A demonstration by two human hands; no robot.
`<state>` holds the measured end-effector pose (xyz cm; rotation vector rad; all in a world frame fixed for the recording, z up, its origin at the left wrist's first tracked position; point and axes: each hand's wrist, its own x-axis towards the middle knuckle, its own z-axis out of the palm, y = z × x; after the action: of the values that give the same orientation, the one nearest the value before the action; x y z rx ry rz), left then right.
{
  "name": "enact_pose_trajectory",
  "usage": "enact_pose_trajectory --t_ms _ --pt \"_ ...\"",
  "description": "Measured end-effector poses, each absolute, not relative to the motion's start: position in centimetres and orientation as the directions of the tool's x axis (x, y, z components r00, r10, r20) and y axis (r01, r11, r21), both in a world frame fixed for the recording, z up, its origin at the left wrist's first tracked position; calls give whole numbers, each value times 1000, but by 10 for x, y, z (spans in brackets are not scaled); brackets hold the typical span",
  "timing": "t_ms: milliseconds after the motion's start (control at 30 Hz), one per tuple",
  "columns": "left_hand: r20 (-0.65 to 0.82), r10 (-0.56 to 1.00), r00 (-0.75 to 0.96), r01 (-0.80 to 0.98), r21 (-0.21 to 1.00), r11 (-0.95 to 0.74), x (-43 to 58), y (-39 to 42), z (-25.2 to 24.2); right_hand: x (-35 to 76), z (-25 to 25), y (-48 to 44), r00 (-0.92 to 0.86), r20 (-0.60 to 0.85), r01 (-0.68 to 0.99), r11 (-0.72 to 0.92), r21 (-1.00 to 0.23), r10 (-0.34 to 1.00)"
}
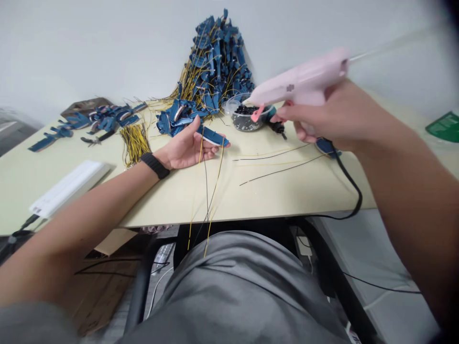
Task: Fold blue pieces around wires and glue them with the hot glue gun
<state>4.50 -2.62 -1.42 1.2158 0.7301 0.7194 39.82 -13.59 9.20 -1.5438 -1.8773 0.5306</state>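
Note:
My left hand [186,145] is closed around one end of a blue strip-shaped part [213,136], thumb on top. Thin yellow and black wires hang from this part over the table's front edge. In my right hand [315,114] is a pale pink hot glue gun [297,81], its nozzle pointing left above a clear round tub [247,122] of small black pieces. Another blue part [328,147] with wires lies on the table below my right hand. Behind my left hand is a loose cluster of blue parts [175,114].
A tall heap of wired blue parts [222,62] leans at the wall. Left on the table [287,191] are a wire bundle [135,143], pliers [96,138], more blue parts [111,117] and a white power strip [70,188]. The glue gun's black cord [353,186] crosses the right front edge.

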Motion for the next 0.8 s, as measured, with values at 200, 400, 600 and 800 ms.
enact_pose_trajectory --t_ms 200,400,600,800 --pt "-134 841 524 -66 978 197 48 -24 -14 370 86 -120 -199 109 529 201 -825 974" --pt "-204 813 546 -178 919 351 51 -26 -8 375 63 -113 -198 133 512 218 -831 971" --pt "-250 819 516 -145 917 371 52 -24 -7 372 58 -113 -191 120 519 204 -830 974" --pt "-249 828 503 -160 914 372 59 -31 -2 367 59 -115 -174 109 558 189 -808 979"
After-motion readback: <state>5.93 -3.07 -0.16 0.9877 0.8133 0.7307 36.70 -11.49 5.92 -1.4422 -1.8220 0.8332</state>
